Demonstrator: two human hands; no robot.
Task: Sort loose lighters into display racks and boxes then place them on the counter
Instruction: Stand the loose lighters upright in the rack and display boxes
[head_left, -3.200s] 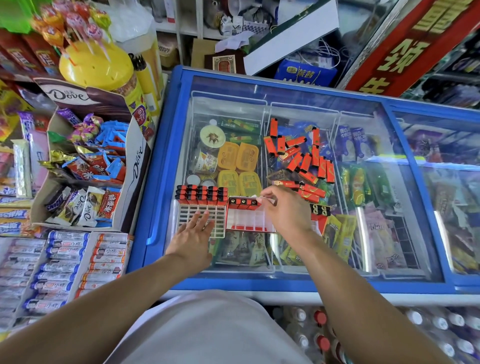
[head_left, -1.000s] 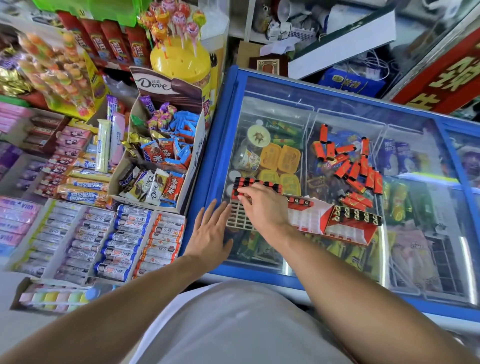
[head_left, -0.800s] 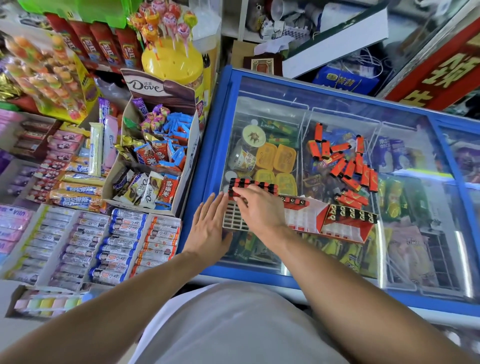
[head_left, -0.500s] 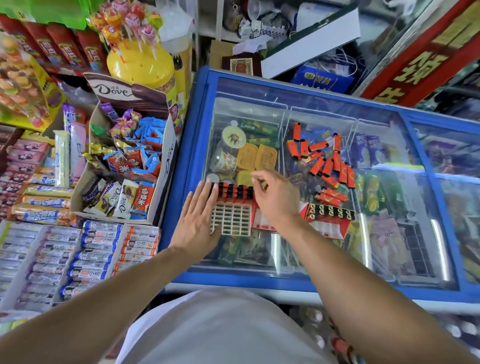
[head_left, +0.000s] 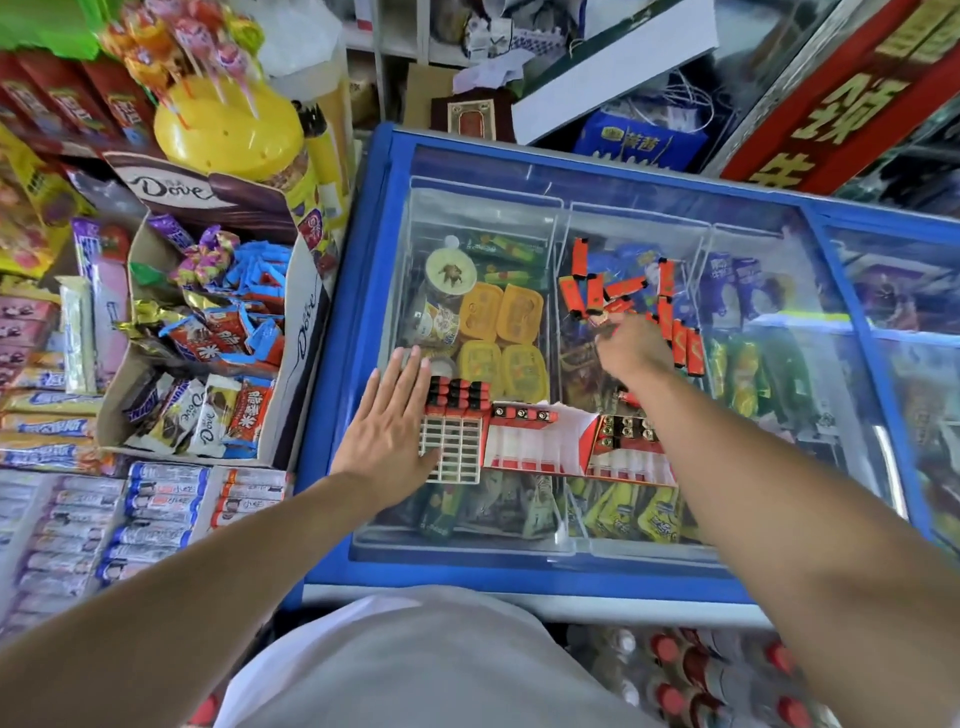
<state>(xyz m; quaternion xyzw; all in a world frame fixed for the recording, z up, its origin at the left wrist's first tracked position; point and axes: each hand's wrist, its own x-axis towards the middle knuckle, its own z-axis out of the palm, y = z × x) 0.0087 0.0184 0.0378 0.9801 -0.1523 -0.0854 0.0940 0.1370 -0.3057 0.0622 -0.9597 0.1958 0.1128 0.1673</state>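
A white grid rack (head_left: 451, 453) lies on the freezer's glass lid (head_left: 779, 374), its far rows filled with red-and-black lighters (head_left: 459, 396). To its right are a red-and-white display box (head_left: 540, 444) with one row of lighters and a second red box (head_left: 628, 457) with more. Several loose orange lighters (head_left: 581, 288) are scattered further back on the glass. My left hand (head_left: 389, 423) lies flat against the rack's left edge, fingers stretched out. My right hand (head_left: 631, 349) is on the loose pile with curled fingers; its grip is hidden.
The freezer's blue frame (head_left: 337, 364) borders the glass. Left of it stand a Dove chocolate box (head_left: 208, 338), a yellow lollipop jar (head_left: 228, 130) and rows of gum packs (head_left: 156, 512). Bottles (head_left: 675, 675) sit below the front edge.
My right hand has left the rack and reached back and to the right onto the loose lighters. My left hand stays beside the rack.
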